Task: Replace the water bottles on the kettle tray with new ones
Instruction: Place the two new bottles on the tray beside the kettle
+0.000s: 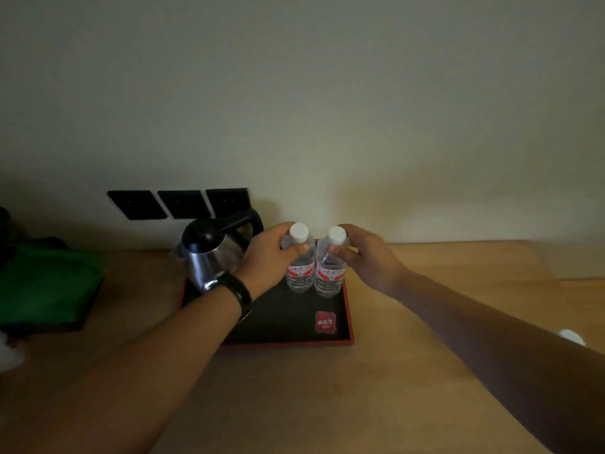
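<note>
Two clear water bottles with white caps and red-and-white labels stand upright side by side at the back of a black tray with a red rim (pixel 349 309). My left hand (pixel 266 257), a watch on its wrist, grips the neck of the left bottle (pixel 299 273). My right hand (pixel 370 257) grips the neck of the right bottle (pixel 329 276). Both bottle bases rest on or just above the tray floor; I cannot tell which. A steel kettle (pixel 209 257) with a black lid and handle stands on the tray's left part, behind my left wrist.
A small red packet (pixel 325 321) lies on the tray near its front right corner. The tray sits on a wooden desk (pixel 425 322) against a pale wall with three black sockets (pixel 180 203). A green cloth (pixel 45 283) lies at the left; a white object (pixel 571 337) shows behind my right forearm.
</note>
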### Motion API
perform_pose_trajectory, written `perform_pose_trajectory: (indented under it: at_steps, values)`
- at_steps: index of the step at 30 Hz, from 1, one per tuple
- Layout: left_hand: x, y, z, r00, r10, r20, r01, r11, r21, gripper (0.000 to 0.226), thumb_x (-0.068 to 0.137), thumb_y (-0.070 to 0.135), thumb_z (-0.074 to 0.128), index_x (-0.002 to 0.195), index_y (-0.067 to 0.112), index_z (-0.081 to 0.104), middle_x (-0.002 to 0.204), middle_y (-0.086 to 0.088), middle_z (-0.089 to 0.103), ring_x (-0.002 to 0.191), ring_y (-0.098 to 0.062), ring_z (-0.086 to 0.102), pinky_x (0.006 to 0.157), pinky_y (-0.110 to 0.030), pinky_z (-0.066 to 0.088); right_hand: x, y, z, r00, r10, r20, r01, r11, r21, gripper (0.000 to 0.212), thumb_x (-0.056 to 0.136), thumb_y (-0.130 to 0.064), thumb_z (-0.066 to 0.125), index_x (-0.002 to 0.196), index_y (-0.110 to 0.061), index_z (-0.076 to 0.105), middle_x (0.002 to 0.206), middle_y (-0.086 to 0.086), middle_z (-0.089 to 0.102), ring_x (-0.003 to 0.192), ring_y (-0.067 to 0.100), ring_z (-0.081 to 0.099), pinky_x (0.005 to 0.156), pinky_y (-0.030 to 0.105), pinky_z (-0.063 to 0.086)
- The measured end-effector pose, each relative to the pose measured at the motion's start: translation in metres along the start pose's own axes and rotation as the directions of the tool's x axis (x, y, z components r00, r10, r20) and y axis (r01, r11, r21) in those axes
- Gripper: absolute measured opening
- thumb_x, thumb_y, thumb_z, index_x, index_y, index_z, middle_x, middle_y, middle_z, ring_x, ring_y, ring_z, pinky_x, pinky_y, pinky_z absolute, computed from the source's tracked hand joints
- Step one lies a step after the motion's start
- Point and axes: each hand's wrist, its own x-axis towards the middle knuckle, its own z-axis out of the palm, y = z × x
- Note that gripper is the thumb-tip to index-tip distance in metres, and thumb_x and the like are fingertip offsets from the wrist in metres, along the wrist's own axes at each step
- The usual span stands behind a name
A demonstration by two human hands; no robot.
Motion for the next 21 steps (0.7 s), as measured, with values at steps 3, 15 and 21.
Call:
perform_pose_trajectory:
  at_steps: [3,15,21]
  values:
    - [0.042,-0.008,0.007,1.0,-0.022,0.01,0.022,1.0,0.015,0.025,0.089,0.018,0.074,0.104,0.036,0.066,0.104,0.011,0.068,0.109,-0.017,0.062,0.096,-0.039,0.052,0.039,0.019,0.001,0.999,0.021,-0.043,-0.022,0.999,-0.026,0.03,0.093,-0.03,0.067,0.119,-0.017,0.062,0.11,-0.003,0.067,0.103,0.021,0.062,0.079,0.032,0.046]
    - [0.088,-0.03,0.025,0.992,-0.053,-0.114,0.051,0.998,-0.022,0.037,0.089,0.012,0.073,0.124,0.021,0.065,0.114,0.005,0.066,0.115,-0.021,0.062,0.1,-0.045,0.051,0.09,0.051,0.008,0.998,0.03,-0.051,-0.031,0.999,-0.016,0.026,0.094,-0.022,0.065,0.119,-0.024,0.059,0.109,-0.007,0.062,0.101,0.013,0.056,0.078,0.022,0.041]
    - [0.082,-0.029,0.028,0.988,-0.092,-0.122,0.091,0.996,-0.011,0.044,0.089,0.016,0.073,0.13,0.022,0.059,0.132,-0.005,0.064,0.124,-0.025,0.058,0.102,-0.048,0.05,0.085,0.041,0.007,0.996,0.017,-0.088,-0.019,1.0,-0.016,0.032,0.093,-0.019,0.065,0.107,-0.044,0.052,0.1,-0.018,0.058,0.091,-0.003,0.05,0.069,-0.002,0.034]
